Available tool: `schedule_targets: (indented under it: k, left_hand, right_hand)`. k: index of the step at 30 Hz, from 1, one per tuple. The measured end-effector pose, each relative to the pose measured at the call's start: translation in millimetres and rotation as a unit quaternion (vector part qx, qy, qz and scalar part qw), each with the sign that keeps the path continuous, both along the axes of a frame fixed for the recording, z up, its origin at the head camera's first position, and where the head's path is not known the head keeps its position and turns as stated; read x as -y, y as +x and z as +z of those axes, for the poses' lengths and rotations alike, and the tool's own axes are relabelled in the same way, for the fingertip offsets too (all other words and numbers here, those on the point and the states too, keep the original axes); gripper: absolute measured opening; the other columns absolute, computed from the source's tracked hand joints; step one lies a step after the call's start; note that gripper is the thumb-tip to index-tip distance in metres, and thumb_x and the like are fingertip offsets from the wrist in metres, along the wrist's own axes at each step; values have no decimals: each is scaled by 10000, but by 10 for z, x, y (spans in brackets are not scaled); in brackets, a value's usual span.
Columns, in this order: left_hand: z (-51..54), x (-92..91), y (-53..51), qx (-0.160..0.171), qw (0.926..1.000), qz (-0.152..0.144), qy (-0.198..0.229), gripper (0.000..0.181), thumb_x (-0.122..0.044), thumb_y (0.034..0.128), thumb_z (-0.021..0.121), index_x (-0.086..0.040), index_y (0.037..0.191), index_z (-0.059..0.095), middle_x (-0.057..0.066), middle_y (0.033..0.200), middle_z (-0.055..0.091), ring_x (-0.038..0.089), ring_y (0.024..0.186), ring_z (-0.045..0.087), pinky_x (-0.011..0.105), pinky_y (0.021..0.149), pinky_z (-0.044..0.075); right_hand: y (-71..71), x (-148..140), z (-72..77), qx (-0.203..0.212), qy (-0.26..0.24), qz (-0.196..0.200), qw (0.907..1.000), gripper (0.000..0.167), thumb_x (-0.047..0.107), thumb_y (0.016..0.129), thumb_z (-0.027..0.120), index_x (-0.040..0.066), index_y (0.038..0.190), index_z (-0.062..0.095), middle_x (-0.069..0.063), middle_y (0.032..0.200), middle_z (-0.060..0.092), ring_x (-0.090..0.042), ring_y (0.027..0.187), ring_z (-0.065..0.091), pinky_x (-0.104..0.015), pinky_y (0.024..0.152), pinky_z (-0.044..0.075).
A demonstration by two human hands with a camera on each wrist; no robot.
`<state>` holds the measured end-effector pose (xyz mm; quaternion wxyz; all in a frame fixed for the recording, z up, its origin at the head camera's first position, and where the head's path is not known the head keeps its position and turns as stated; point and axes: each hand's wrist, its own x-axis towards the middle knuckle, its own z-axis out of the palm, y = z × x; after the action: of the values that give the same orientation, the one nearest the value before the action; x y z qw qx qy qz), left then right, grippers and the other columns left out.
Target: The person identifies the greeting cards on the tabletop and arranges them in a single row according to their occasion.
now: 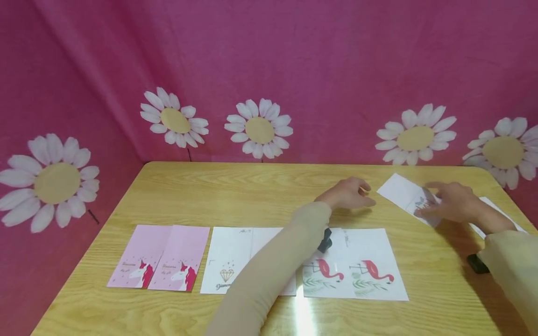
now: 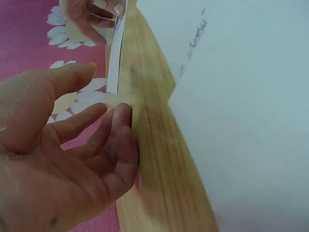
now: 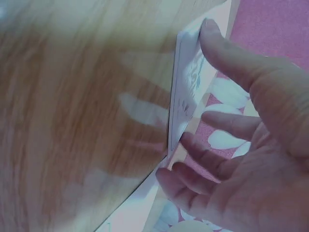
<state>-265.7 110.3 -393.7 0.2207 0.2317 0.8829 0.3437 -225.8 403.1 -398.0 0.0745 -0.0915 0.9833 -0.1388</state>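
In the head view my right hand (image 1: 456,203) holds a white folded card (image 1: 397,189) with a small blue butterfly print, over the table's far right part. The right wrist view shows the thumb (image 3: 224,50) on the card's printed face and the other fingers along its edge. My left hand (image 1: 350,192) is just left of that card, apart from it. Its fingers are loosely bent with nothing between them, as the left wrist view shows. Below the left forearm lie two flamingo cards (image 1: 374,242) side by side.
Two pink unicorn cards (image 1: 185,242) lie on the wooden table (image 1: 235,191) at the left. Beside them is a white diamond card (image 1: 229,247), with its neighbour partly under the left sleeve. Another white card (image 1: 500,210) lies near the right edge. A pink daisy curtain (image 1: 319,70) hangs behind.
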Motion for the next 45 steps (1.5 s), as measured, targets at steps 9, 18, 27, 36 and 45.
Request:
schedule_targets:
  k: [9,18,27,36,45]
  left_hand:
    - [-11,-16,53,-127,9997,90,-164,504,-358,953,713,-181,1411,602,-49,1338,638,61,1184,585,201,1012,485]
    - [-1,-51,80,-344,9975,20,-623,535,-401,965,683,-201,1450,581,-97,1473,575,52,1354,517,185,1100,432]
    - [10,-47,96,-288,9975,-10,-640,542,-405,965,686,-227,1463,567,-107,1471,572,55,1367,503,204,1116,426]
    - [1,-67,126,-372,9961,-57,-803,564,-440,961,665,-219,1467,550,-101,1499,539,63,1392,463,220,1132,414]
    - [-35,-96,88,-88,9996,239,125,469,-374,958,692,-214,1393,619,-74,1366,629,57,1195,577,201,986,489]
  right_hand:
    - [-20,46,-3,392,-72,-11,9992,981,501,787,846,-173,1381,451,-345,1092,641,-415,936,608,-516,743,536]
    - [-12,149,5,783,-374,-216,9960,976,477,767,874,-188,1312,410,-186,936,560,-319,869,514,-376,709,479]
    - [-60,153,-5,900,-243,-471,9945,1121,642,680,866,-228,1233,424,-284,1019,585,-356,889,509,-395,726,491]
    - [-14,213,-31,606,-412,-446,9963,1060,510,732,889,-210,1308,365,-313,1036,548,-410,938,485,-450,751,485]
    - [87,239,-103,-29,-491,-527,9974,1040,450,742,898,-211,1322,342,-378,1073,464,-487,1025,370,-578,789,426]
